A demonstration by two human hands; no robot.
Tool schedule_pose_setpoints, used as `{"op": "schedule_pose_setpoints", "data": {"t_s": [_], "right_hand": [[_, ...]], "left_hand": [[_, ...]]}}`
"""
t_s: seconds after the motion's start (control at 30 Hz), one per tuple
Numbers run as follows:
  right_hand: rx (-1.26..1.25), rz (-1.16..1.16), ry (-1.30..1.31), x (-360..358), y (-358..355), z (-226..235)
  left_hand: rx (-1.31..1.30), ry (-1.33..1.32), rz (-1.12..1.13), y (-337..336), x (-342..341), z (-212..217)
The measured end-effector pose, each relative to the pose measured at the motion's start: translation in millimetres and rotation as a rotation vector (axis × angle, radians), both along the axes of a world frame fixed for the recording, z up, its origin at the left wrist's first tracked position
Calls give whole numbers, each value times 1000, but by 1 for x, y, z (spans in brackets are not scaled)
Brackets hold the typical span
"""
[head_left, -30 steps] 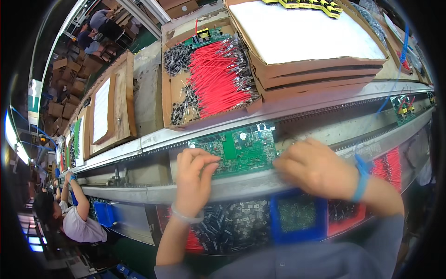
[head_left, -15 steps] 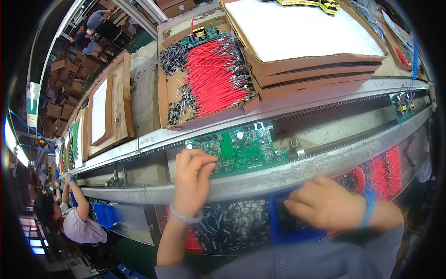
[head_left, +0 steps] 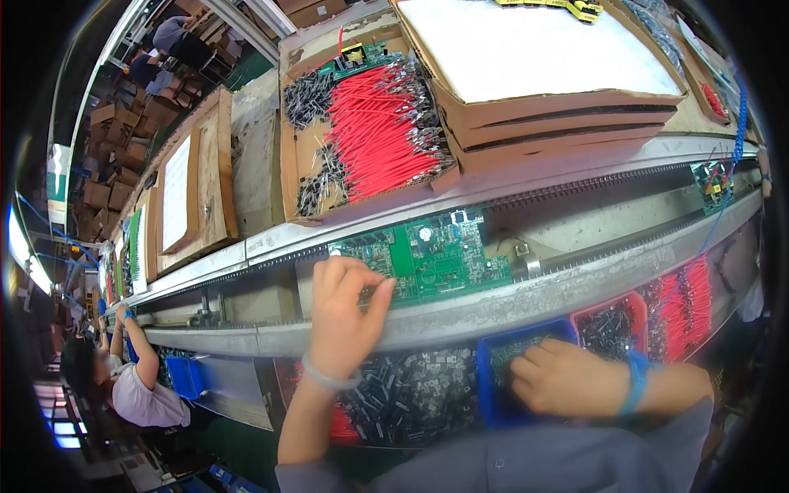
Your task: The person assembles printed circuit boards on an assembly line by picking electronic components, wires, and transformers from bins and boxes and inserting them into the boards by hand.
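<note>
A green circuit board (head_left: 444, 259) lies across the rails of the conveyor, with small components and a bare green patch on it. My left hand (head_left: 347, 308) is at the board's near left part, thumb and forefinger bent together in a pinch; whatever is between the tips is too small to make out. My right hand (head_left: 567, 380) is down in a blue bin (head_left: 488, 394) of small parts below the near rail. Its fingers are curled inward, and their tips are partly hidden, so what they hold does not show.
Left of the blue bin lie loose dark and clear components (head_left: 411, 390); right of it are a red bin (head_left: 640, 316) and red wires (head_left: 686, 308). A cardboard box (head_left: 300, 215) of red leads stands beyond the conveyor. Another board (head_left: 712, 185) sits far right. A co-worker (head_left: 148, 398) works at left.
My right hand has drawn slightly down within the blue bin, showing more of its contents and the red bin. My left hand has shifted a little right, still pinched, along the board.
</note>
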State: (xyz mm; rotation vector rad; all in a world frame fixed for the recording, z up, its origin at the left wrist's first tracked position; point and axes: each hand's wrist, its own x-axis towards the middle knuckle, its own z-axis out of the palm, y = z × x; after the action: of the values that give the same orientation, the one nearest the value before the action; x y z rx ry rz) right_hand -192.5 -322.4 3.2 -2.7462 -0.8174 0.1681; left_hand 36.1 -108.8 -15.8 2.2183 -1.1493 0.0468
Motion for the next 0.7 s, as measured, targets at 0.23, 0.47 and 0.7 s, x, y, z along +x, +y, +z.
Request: {"op": "schedule_pose_setpoints", "data": {"t_s": [0.23, 0.47, 0.7], "right_hand": [[180, -52, 28, -1, -4, -5], [182, -103, 53, 5, -4, 8], [369, -176, 124, 6, -8, 11]], "left_hand": [[33, -63, -8, -4, -2, 1], [65, -85, -14, -5, -2, 1], [167, -275, -42, -7, -19, 12]]}}
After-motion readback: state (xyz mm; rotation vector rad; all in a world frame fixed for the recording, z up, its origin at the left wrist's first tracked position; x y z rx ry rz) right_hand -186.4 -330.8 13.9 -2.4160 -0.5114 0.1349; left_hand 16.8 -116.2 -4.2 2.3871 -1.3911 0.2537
